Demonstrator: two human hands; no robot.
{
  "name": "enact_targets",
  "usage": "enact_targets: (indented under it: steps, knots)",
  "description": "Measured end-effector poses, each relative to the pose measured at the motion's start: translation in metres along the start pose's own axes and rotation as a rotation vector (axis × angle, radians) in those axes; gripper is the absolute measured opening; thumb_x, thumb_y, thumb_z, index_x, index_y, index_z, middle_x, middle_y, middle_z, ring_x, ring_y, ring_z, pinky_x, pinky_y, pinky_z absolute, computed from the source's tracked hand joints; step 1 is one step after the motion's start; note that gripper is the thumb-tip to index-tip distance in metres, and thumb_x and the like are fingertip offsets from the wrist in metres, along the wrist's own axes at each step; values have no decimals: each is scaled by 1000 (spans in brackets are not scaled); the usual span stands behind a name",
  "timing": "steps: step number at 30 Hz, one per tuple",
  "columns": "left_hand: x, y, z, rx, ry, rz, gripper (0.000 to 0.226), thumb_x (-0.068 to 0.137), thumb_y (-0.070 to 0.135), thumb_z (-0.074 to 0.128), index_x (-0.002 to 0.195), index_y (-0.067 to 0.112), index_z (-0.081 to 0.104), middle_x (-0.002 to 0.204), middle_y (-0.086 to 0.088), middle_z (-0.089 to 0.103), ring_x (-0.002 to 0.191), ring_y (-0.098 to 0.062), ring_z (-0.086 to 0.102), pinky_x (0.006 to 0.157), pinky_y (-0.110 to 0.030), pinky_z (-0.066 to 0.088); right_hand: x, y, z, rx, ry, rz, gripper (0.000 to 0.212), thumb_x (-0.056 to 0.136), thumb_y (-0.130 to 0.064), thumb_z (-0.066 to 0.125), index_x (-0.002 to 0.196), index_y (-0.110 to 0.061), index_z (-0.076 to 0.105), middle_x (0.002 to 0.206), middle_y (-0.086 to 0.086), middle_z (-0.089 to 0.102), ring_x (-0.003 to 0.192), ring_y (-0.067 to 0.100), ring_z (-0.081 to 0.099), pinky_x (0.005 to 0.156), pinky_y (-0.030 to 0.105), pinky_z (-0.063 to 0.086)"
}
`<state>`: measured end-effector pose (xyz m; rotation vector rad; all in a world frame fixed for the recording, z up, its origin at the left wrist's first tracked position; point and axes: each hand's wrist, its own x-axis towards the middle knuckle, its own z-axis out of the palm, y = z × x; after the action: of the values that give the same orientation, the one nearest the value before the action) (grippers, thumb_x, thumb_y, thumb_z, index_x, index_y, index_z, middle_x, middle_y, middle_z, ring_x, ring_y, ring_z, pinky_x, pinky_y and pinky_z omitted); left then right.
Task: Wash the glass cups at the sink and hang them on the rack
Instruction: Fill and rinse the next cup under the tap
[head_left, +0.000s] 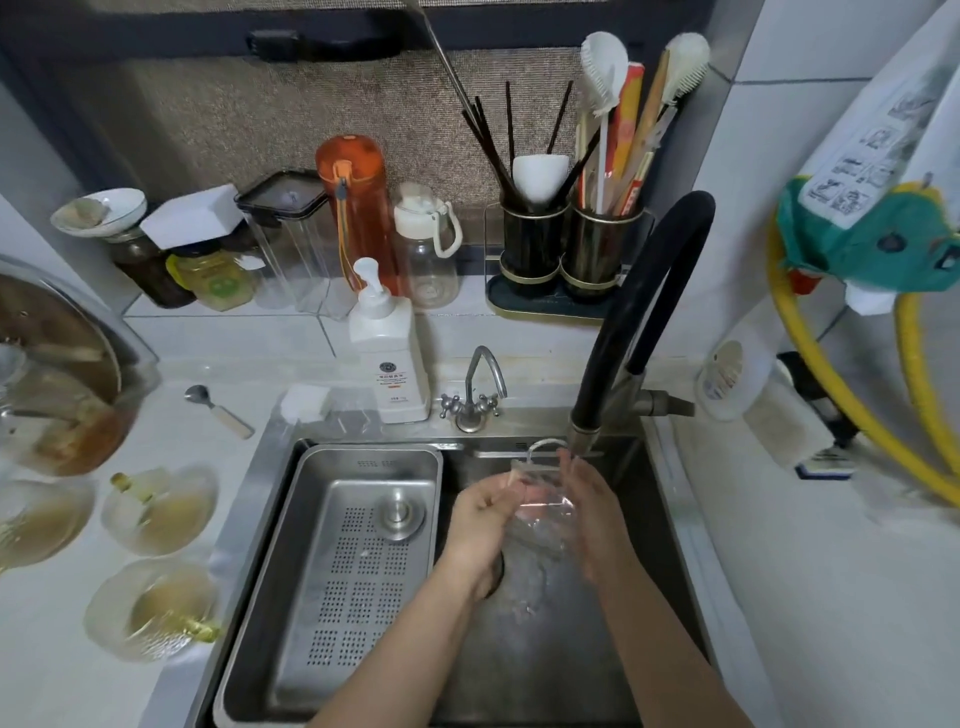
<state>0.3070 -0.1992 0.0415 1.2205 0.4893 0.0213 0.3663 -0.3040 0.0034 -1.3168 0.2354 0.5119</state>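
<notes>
A clear glass cup (543, 506) with a handle is tilted over the steel sink (670, 519), right under the spout of the black faucet (579, 441). My left hand (480, 512) grips its left side with curled fingers. My right hand (589, 512) lies along its right side, fingers fairly straight against the glass. Water splashes near the drain below the cup. Both forearms reach in from the bottom edge. No hanging rack is visible.
A perforated steel drain tray (353, 561) fills the sink's left half. A white soap pump bottle (387, 358) and a small tap (475, 389) stand behind it. Dirty glass dishes (156, 512) and a spoon (218, 410) lie on the left counter. Utensil holders (566, 249) stand at the back.
</notes>
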Motion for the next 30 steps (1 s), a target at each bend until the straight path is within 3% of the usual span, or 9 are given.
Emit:
enact_targets:
  steps: [2, 6, 10, 15, 19, 22, 24, 27, 30]
  knots:
    - [3, 2, -1, -60, 73, -11, 22, 94, -1, 49, 83, 1, 68, 66, 0, 73, 56, -5, 67, 49, -10, 47, -9, -2, 2, -188, -24, -127, 56, 75, -46, 71, 123, -22, 56, 118, 3, 65, 106, 16, 64, 92, 44, 52]
    - [17, -2, -1, -72, 174, 1, 4, 90, 2, 60, 93, 0, 60, 72, -7, 73, 62, -8, 67, 57, -14, 49, -25, 6, 3, -331, -68, -318, 50, 83, -21, 71, 127, -30, 49, 121, -21, 55, 109, -19, 50, 83, 4, 42]
    - [20, -11, -3, 87, 80, 139, 13, 91, 2, 58, 102, 6, 52, 90, -10, 71, 79, -12, 69, 75, -19, 53, -24, 6, 1, -255, -32, -281, 39, 84, -46, 62, 119, -29, 56, 117, -11, 60, 106, -1, 60, 88, 24, 51]
    - [18, -12, -11, 181, 12, 138, 27, 89, 6, 62, 113, 16, 57, 100, -10, 72, 80, -24, 66, 84, -36, 53, -20, 0, -3, -239, -146, -269, 14, 97, -31, 52, 109, -31, 57, 108, -8, 64, 93, -10, 63, 71, 9, 49]
    - [23, -1, -9, -66, 64, 21, 15, 92, 5, 57, 107, 7, 57, 83, -8, 72, 57, -16, 68, 64, -27, 57, -21, 10, -7, -315, -214, -337, 52, 84, -6, 69, 129, -23, 49, 118, -10, 64, 110, 3, 61, 82, 17, 52]
    - [20, -7, -12, 68, -15, 57, 32, 96, 9, 51, 126, 14, 47, 97, -2, 71, 83, -12, 69, 82, -23, 51, -14, 9, -7, -239, -135, -280, 36, 89, -7, 63, 120, -21, 53, 104, -2, 68, 91, 3, 68, 68, 19, 55]
    - [15, -11, -12, 202, -91, 125, 45, 95, 5, 51, 134, 24, 39, 95, 0, 70, 89, -14, 67, 89, -25, 49, -14, 6, -9, -134, -117, -139, 31, 94, -22, 55, 123, -27, 46, 108, -6, 64, 91, 6, 67, 65, 23, 55]
    - [17, -10, -13, 192, -78, 132, 52, 93, 5, 54, 138, 25, 37, 82, -5, 68, 73, -20, 70, 92, -38, 51, -4, 7, -13, -91, -176, -23, 74, 68, -54, 74, 130, -35, 39, 120, -7, 59, 105, 14, 62, 79, 41, 54]
    - [30, -4, -10, 205, -37, 133, 53, 90, 10, 61, 137, 23, 40, 69, -2, 71, 63, -14, 69, 86, -38, 55, 6, 30, -44, -138, -161, -116, 95, 54, -53, 87, 135, -30, 43, 139, 5, 50, 116, 22, 58, 96, 52, 50]
